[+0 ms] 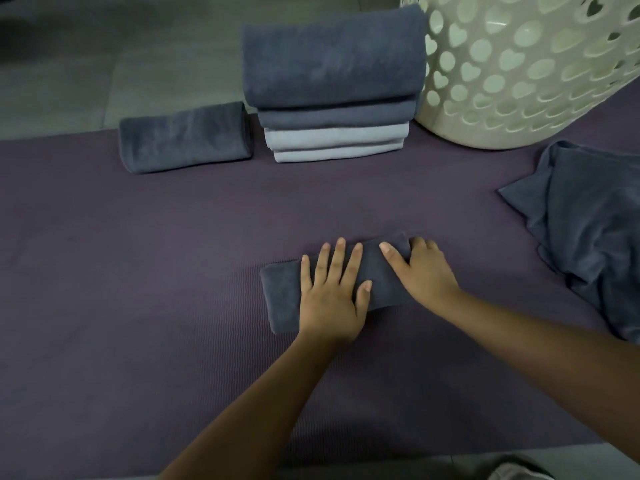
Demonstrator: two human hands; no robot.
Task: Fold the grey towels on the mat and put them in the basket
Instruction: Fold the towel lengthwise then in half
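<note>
A small folded grey towel (282, 292) lies on the purple mat (138, 271) in front of me. My left hand (332, 292) presses flat on it with the fingers spread. My right hand (422, 271) grips the towel's right end, thumb laid on top and fingers curled round its far edge. A stack of folded towels (332, 84), dark grey over pale grey, stands at the mat's far edge. Left of the stack lies one folded dark grey towel (185, 138). The white basket (519, 71) with heart-shaped holes stands at the far right.
A crumpled, unfolded grey towel (588, 230) lies on the mat's right side below the basket. Grey tiled floor (121, 64) lies beyond the mat. A strip of floor shows along the near edge.
</note>
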